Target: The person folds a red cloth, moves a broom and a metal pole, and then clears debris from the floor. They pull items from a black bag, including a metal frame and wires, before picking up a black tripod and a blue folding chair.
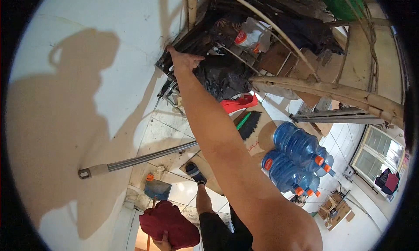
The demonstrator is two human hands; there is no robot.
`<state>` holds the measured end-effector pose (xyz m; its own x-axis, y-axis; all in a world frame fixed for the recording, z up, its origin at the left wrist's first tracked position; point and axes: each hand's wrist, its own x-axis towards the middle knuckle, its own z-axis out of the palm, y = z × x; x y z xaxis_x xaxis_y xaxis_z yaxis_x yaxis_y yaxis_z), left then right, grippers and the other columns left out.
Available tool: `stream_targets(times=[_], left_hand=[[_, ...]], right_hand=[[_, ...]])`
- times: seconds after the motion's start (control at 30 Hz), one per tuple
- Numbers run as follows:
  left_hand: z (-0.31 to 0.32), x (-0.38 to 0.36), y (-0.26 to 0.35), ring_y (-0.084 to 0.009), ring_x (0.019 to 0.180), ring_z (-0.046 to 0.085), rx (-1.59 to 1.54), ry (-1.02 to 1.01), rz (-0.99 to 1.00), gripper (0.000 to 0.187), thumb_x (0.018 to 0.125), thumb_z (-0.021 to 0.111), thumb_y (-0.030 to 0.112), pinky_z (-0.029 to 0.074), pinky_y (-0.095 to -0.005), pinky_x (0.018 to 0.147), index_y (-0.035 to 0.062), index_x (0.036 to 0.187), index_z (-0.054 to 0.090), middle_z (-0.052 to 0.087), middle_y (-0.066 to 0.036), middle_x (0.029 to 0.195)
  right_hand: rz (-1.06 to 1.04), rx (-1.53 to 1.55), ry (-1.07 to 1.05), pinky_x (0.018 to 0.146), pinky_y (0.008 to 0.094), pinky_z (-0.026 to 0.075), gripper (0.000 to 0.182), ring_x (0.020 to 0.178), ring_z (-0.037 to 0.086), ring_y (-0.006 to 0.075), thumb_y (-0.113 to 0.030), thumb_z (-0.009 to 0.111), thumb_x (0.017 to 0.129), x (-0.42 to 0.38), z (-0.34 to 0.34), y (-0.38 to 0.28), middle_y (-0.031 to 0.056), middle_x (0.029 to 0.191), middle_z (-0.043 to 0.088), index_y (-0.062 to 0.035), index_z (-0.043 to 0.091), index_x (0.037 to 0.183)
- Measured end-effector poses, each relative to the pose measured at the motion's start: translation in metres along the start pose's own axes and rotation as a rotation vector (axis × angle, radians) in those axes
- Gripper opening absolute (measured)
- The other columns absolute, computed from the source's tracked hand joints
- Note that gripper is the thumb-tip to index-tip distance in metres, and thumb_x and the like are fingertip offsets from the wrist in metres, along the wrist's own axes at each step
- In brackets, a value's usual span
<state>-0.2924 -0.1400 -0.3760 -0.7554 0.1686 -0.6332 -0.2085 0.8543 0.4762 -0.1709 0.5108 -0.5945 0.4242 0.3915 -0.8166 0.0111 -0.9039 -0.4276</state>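
Note:
My right arm stretches up across the view. At its end, my right hand [185, 61] is closed around the edge of a dark, dirty frame [163, 65] against the white wall; part of its grip is hidden. Just beside the fingers hangs a black plastic sheet [224, 74], with a red piece [239, 103] under it. At the bottom, my left hand [162, 243] holds a bunched dark red cloth [170, 225], its fingers partly covered by it.
Bamboo poles [340, 92] cross at the upper right. Several blue water jugs [290, 163] lie on the tiled floor near a black-bristled broom head [249, 125]. A grey metal pole [144, 159] leans across the left. A dustpan [158, 190] lies near my sandalled foot [195, 172].

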Motion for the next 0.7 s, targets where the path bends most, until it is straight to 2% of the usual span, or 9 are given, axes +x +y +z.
stream_targets(times=[0.1,0.17,0.27,0.33,0.4,0.5,0.53,0.6,0.7], left_hand=[[0.001,0.001,0.012,-0.0226,0.095,0.055,0.066,-0.141,0.011,0.054,0.069,0.078,0.008,0.049,-0.0346,0.082,-0.0022,0.116,0.054,0.058,-0.014,0.111],[0.002,0.004,0.002,-0.0223,0.093,0.056,0.059,-0.109,0.02,0.05,0.07,0.077,0.008,0.049,-0.0347,0.081,-0.0017,0.114,0.055,0.06,-0.012,0.108],[0.005,0.002,0.006,-0.022,0.09,0.057,-0.009,-0.05,0.009,0.045,0.071,0.076,0.008,0.049,-0.0346,0.081,-0.0016,0.111,0.057,0.061,-0.011,0.104],[-0.001,0.004,0.002,-0.0219,0.089,0.058,-0.021,-0.032,0.008,0.044,0.071,0.076,0.008,0.049,-0.0344,0.081,-0.0016,0.11,0.057,0.062,-0.011,0.103],[-0.014,0.012,-0.015,-0.0218,0.088,0.058,0.024,-0.053,0.025,0.045,0.071,0.076,0.007,0.049,-0.0342,0.081,-0.0017,0.11,0.057,0.063,-0.011,0.101],[-0.008,0.004,0.005,-0.0216,0.087,0.059,-0.035,-0.023,0.006,0.042,0.071,0.075,0.006,0.05,-0.033,0.079,-0.0013,0.109,0.058,0.063,-0.012,0.101],[-0.009,0.005,0.001,-0.0214,0.086,0.059,-0.007,-0.031,0.058,0.041,0.072,0.075,0.005,0.05,-0.0325,0.078,-0.0012,0.108,0.058,0.063,-0.012,0.1],[-0.015,0.01,-0.01,-0.0211,0.083,0.059,0.056,-0.045,0.162,0.039,0.072,0.074,0.004,0.05,-0.0315,0.076,-0.001,0.107,0.059,0.063,-0.012,0.099],[-0.023,0.015,-0.02,-0.0214,0.084,0.059,0.003,-0.091,0.071,0.037,0.072,0.074,0.004,0.051,-0.0321,0.077,-0.0012,0.106,0.06,0.063,-0.012,0.099]], right_hand=[[-0.015,0.011,0.003,0.101,0.0392,0.039,0.132,0.121,0.041,0.0379,-0.048,0.081,0.055,0.006,-0.004,0.003,0.031,0.131,0.033,0.0103,-0.006,0.136],[-0.002,0.088,-0.043,0.098,0.0397,0.041,0.123,0.116,0.046,0.0365,-0.042,0.082,0.056,0.005,-0.013,0.006,0.0294,0.129,0.037,0.011,0.003,0.135],[-0.309,0.578,-0.059,0.092,0.0398,0.045,0.093,0.105,0.055,0.0319,-0.03,0.079,0.059,0.018,-0.03,0.045,0.0225,0.12,0.049,0.0092,0.03,0.127],[-0.36,0.63,-0.372,0.083,0.0369,0.049,0.071,0.092,0.06,0.027,-0.019,0.076,0.062,0.051,-0.072,0.073,0.0159,0.111,0.056,0.0063,0.042,0.119],[-0.172,0.547,-0.397,0.08,0.0379,0.05,0.062,0.088,0.06,0.0263,-0.018,0.075,0.064,0.042,-0.138,0.083,0.0138,0.107,0.058,0.0016,0.048,0.116],[-0.148,0.472,-0.489,0.077,0.0357,0.052,0.061,0.087,0.06,0.0234,-0.017,0.072,0.069,0.043,-0.216,0.122,0.0115,0.104,0.059,0.0003,0.046,0.121],[-0.127,0.414,-0.481,0.077,0.0342,0.052,0.06,0.087,0.06,0.0222,-0.017,0.071,0.07,0.03,-0.24,0.129,0.0107,0.104,0.059,0.0007,0.045,0.121],[-0.235,0.337,-0.546,0.077,0.0312,0.051,0.058,0.088,0.06,0.0203,-0.017,0.069,0.072,0.012,-0.279,0.147,0.0098,0.102,0.058,0.0002,0.046,0.121],[-0.31,0.238,-0.547,0.081,0.0312,0.049,0.059,0.091,0.058,0.0194,-0.016,0.069,0.07,-0.002,-0.322,0.182,0.0098,0.104,0.058,-0.0004,0.045,0.123]])
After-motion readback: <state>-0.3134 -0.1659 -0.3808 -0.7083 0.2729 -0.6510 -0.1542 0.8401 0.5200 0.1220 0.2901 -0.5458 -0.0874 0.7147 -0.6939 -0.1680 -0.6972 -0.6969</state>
